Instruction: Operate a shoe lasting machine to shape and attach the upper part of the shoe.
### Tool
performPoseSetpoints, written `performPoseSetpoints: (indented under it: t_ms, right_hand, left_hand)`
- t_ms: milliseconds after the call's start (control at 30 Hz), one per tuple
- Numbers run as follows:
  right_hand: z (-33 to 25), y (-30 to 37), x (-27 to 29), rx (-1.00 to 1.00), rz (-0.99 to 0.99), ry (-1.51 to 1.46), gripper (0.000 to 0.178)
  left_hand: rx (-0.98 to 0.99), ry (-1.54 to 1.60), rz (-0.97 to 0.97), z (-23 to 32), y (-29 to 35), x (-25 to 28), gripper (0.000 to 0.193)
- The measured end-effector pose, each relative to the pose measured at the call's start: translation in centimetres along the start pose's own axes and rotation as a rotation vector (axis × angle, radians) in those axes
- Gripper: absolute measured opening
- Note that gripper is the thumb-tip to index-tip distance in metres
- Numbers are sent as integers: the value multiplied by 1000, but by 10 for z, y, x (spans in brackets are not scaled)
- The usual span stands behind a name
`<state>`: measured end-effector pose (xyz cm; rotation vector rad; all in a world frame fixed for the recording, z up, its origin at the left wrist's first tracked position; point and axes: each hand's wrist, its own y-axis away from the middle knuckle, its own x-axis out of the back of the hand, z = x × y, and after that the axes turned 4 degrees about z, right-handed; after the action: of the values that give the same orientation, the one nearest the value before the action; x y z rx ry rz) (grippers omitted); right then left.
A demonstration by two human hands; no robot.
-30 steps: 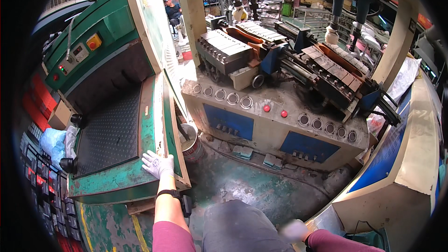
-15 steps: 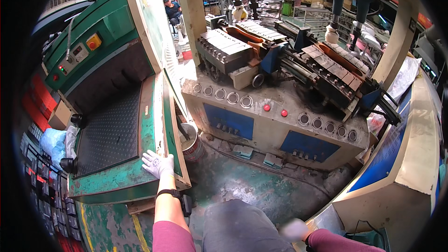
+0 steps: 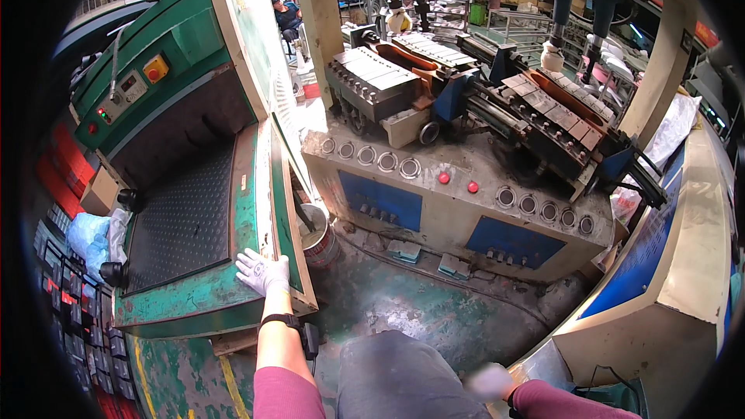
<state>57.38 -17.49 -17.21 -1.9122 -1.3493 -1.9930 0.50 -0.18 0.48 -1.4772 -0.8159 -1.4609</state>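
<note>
The gloved left hand [image 3: 264, 273] lay open on the near right corner of the green machine [image 3: 186, 306], fingers spread over its rim and closed around nothing. The right hand [image 3: 490, 382] hung well to the right of the green machine, near its owner's thigh, too blurred to tell whether it was curled or loose; no object showed in it.

For a rest like this, the flat palm seemed the sound choice: it spread the load, and the fingertips stopped short of the black studded pad [image 3: 186, 217] inside the green machine. Keeping them outside that opening probably mattered most, along with keeping the dark wristband [image 3: 283, 321] from catching on the worn edge. The green machine itself stood at the person's left, its yellow switch box [image 3: 157, 70] high on the front above the pad, likely a long stretch from that corner.

Just beside the green machine's right flank stood a bucket [image 3: 320, 248], which called for care with the feet. Farther right of the green machine came a cream machine [image 3: 450, 213] with two red buttons [image 3: 458, 183], touched by neither hand.
</note>
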Motion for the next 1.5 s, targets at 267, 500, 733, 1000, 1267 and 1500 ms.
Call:
performPoseSetpoints:
  t_ms: [267, 500, 733, 1000, 1267, 1500]
  right_hand:
    - [1, 1, -5, -1, 72, -29, 52]
    - [-4, 2, 3, -9, 35, 0, 51]
    - [-3, 6, 4, 3, 132, -51, 52]
    - [0, 9, 2, -20, 48, -72, 51]
    - [5, 9, -15, 10, 205, -7, 26]
    - [5, 8, -20, 20, 159, -11, 27]
  left_hand:
    - [5, 0, -11, 0, 0, 2, 110]
    - [-4, 13, -18, -3, -2, 1, 109]
    - [-49, -9, -5, -5, -4, -5, 109]
    - [-59, -36, -4, -6, -8, -12, 112]
    - [-46, -101, 15, -4, -12, -16, 113]
    - [-108, -61, 24, -6, 1, -16, 107]
